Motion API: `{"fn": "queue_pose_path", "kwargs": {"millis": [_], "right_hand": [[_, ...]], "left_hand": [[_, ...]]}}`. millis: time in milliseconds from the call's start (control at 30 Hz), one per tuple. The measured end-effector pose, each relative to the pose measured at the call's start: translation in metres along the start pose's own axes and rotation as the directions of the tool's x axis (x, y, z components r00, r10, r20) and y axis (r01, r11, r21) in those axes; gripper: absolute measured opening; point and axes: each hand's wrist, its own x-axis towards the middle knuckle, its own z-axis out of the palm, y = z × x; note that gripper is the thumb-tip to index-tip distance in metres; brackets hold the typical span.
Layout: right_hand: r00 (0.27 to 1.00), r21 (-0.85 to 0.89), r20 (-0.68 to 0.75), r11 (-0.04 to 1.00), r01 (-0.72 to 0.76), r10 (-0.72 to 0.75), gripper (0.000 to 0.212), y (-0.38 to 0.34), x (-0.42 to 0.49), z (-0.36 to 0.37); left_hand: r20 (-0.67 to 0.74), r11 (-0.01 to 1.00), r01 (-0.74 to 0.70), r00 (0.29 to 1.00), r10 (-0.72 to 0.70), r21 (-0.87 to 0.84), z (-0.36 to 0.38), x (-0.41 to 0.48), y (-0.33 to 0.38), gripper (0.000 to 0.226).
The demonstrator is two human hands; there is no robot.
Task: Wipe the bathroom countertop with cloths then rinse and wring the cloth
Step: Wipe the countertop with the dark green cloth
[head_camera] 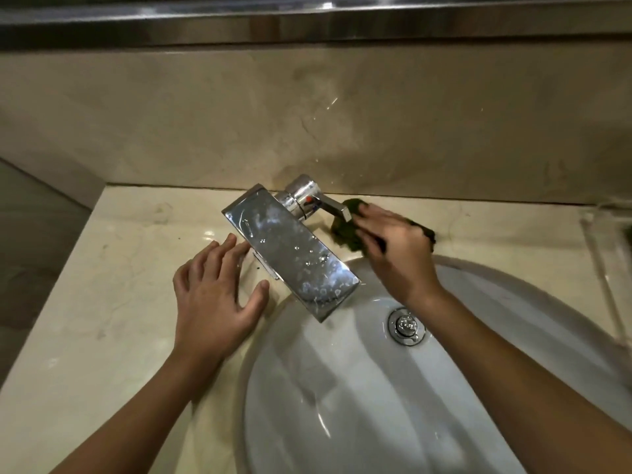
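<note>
Cloth (347, 234) green, on countertop (119, 268) by faucet (290, 254) | right hand (393, 248) fingers pressed flat on it | left hand (215, 285) fingers spread

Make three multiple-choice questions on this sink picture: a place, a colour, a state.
1. Where is the cloth?
A. in the basin
B. on the countertop by the faucet handle
C. on the floor

2. What colour is the cloth?
A. white
B. dark green
C. red

3. How is the left hand?
A. flat and open on the countertop
B. clenched in a fist
C. holding a cloth

Answers: B, the right hand presses it there; B, green shows beside that hand; A, its straight fingers lie spread.
</note>
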Motion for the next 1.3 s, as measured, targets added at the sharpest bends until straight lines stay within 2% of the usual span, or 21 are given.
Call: {"fn": "queue_pose_path", "kwargs": {"millis": [67, 133, 233, 300, 467, 567, 633, 733, 800, 867, 933, 1000, 1067, 1167, 1300], "right_hand": [[0.997, 0.018, 0.059, 0.999, 0.04, -0.041, 0.028, 0.004, -0.011, -0.011], [0.999, -0.004, 0.029, 0.999, 0.035, -0.035, 0.028, 0.023, -0.024, -0.039], [0.989, -0.029, -0.094, 0.992, -0.122, 0.119, 0.029, 0.042, -0.03, -0.068], [0.974, -0.022, -0.125, 0.981, -0.19, 0.186, 0.027, 0.035, -0.018, -0.053], [0.998, -0.008, 0.033, 0.999, 0.046, -0.046, 0.018, -0.025, 0.019, 0.023], [0.992, 0.018, 0.087, 0.996, 0.092, -0.093, 0.016, -0.018, 0.019, 0.01], [0.997, 0.029, 0.049, 0.998, 0.051, -0.052, 0.023, 0.005, 0.007, -0.016], [0.993, -0.013, -0.079, 0.996, -0.087, 0.086, 0.028, 0.036, -0.013, -0.053], [0.977, -0.037, -0.141, 0.986, -0.164, 0.157, 0.028, 0.038, -0.016, -0.053], [0.986, -0.05, -0.109, 0.99, -0.129, 0.123, 0.027, 0.023, -0.003, -0.032], [0.999, -0.009, -0.012, 0.999, -0.034, 0.033, 0.027, -0.002, 0.015, -0.001], [0.997, 0.088, 0.068, 0.995, -0.038, 0.032, 0.024, -0.023, 0.031, 0.018], [0.994, 0.112, 0.111, 0.993, -0.024, 0.012, 0.023, -0.025, 0.035, 0.018], [0.994, 0.033, 0.082, 0.997, 0.065, -0.068, 0.025, 0.007, 0.017, -0.013], [0.999, -0.055, -0.029, 0.998, -0.044, 0.042, 0.028, 0.049, -0.007, -0.064]], "left_hand": [[0.004, 1.0, 0.001, 1.0, -0.001, -0.001, -0.001, -0.001, 0.0, 0.062], [0.011, 1.0, 0.003, 1.0, -0.003, 0.0, -0.002, 0.0, 0.001, 0.061], [0.02, 1.0, -0.002, 1.0, 0.002, 0.006, -0.001, 0.001, 0.0, 0.061], [0.027, 1.0, 0.0, 1.0, 0.0, 0.003, -0.001, 0.001, 0.0, 0.061], [0.016, 1.0, 0.007, 1.0, -0.007, -0.003, -0.002, 0.0, 0.0, 0.062], [0.016, 1.0, 0.005, 1.0, -0.005, -0.012, -0.003, 0.0, 0.001, 0.062], [0.016, 1.0, 0.01, 1.0, -0.01, -0.013, -0.004, 0.0, 0.001, 0.061], [0.019, 1.0, 0.009, 1.0, -0.009, -0.012, -0.003, 0.0, 0.001, 0.059], [0.027, 1.0, 0.014, 1.0, -0.014, -0.014, -0.003, 0.001, 0.001, 0.058], [0.027, 1.0, 0.009, 1.0, -0.009, -0.009, -0.003, 0.0, 0.001, 0.057], [0.021, 1.0, 0.011, 1.0, -0.011, -0.011, -0.003, 0.0, 0.001, 0.056], [0.022, 1.0, 0.012, 1.0, -0.012, -0.013, -0.003, 0.0, 0.001, 0.057], [0.026, 1.0, 0.008, 1.0, -0.008, -0.01, -0.002, 0.001, 0.001, 0.058], [0.018, 1.0, 0.006, 1.0, -0.006, -0.004, -0.003, 0.0, 0.0, 0.059], [0.015, 1.0, 0.01, 1.0, -0.01, -0.006, -0.003, 0.0, 0.002, 0.058]]}}
